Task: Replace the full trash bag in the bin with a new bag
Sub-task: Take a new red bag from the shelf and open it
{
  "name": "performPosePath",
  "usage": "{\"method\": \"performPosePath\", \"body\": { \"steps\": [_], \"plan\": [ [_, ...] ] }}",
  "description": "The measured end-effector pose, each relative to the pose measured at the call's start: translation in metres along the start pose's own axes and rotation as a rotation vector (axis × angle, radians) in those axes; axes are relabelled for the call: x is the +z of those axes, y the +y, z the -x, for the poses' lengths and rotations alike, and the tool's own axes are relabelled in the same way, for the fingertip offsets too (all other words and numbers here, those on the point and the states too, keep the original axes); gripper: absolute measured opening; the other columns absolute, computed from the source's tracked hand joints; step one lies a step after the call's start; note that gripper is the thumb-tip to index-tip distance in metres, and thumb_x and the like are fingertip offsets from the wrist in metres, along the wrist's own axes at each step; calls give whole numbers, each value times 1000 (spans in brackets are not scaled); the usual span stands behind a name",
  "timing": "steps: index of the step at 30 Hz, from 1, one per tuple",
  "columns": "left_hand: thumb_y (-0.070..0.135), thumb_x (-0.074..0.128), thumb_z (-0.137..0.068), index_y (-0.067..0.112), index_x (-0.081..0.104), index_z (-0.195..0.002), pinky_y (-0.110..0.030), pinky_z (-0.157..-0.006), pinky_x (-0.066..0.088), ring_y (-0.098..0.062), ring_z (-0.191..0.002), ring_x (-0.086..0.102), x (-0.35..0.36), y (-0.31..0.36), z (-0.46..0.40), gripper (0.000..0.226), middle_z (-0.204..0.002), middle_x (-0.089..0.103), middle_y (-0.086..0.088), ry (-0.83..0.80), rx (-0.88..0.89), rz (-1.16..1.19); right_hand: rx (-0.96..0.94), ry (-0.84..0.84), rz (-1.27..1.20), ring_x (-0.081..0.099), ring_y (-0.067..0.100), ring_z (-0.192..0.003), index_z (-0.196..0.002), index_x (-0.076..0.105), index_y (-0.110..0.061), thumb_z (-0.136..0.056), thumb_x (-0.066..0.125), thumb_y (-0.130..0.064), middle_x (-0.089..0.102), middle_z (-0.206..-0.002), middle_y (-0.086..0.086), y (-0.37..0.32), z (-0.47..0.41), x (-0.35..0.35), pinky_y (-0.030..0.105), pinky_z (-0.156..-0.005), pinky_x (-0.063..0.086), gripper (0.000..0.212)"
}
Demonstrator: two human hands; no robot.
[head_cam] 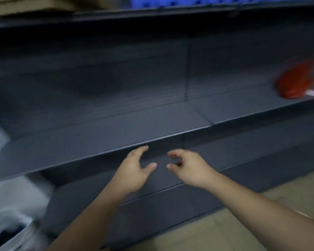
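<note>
Nearest the camera, two bare forearms reach forward; the left hand (134,167) is spread wide and the right hand (185,164) loosely curled, both holding nothing, just in front of a dark shelf (101,134). The only sign of the task's thing is a white bag (13,230) at the lower left corner, cut off and blurred; whether it sits in a bin cannot be told. Thin film like that is likely soft and slippery, heavy if full, best gathered at the mouth. Farther out, a smeared red object (295,82) lies on the shelf, unidentifiable.
</note>
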State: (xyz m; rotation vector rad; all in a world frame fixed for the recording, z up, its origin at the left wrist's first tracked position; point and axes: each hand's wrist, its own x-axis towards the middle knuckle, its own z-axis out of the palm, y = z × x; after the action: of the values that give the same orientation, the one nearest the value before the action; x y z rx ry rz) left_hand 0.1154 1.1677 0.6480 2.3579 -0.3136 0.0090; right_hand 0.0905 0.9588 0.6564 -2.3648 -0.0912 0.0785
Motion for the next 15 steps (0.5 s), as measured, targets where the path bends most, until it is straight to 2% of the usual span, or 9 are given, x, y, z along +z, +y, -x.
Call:
{"method": "performPosePath", "body": {
  "steps": [6,11,13,15],
  "plan": [
    [41,70,-85,33,44,-142,-25,-107,37,-9,-129,49,141,164,-86,64,-145,48,6,-201,259,-10,245,220,43,61,14,-118,-141,49,-25,-86,68,-42,57,-142,-2,157,51,-160,21,-96,42,60],
    [43,69,-85,33,41,-145,-29,-112,35,-11,-133,45,250,271,-139,67,-149,43,6,-326,360,4,364,327,68,56,17,-126,-146,42,-21,-87,69,-39,55,-145,2,267,76,-271,25,-103,42,67],
    [43,69,-85,32,41,-145,-33,-112,36,-13,-133,45,286,304,-155,67,-150,42,5,-348,359,18,395,345,78,58,18,-123,-147,40,-20,-88,67,-40,55,-145,3,301,80,-306,27,-103,45,68],
    [43,70,-85,33,40,-146,-33,-113,36,-12,-133,45,313,330,-170,69,-151,42,5,-382,357,19,424,360,81,64,16,-113,-147,40,-19,-89,66,-41,56,-143,4,328,81,-335,27,-97,47,67]
  ]
}}
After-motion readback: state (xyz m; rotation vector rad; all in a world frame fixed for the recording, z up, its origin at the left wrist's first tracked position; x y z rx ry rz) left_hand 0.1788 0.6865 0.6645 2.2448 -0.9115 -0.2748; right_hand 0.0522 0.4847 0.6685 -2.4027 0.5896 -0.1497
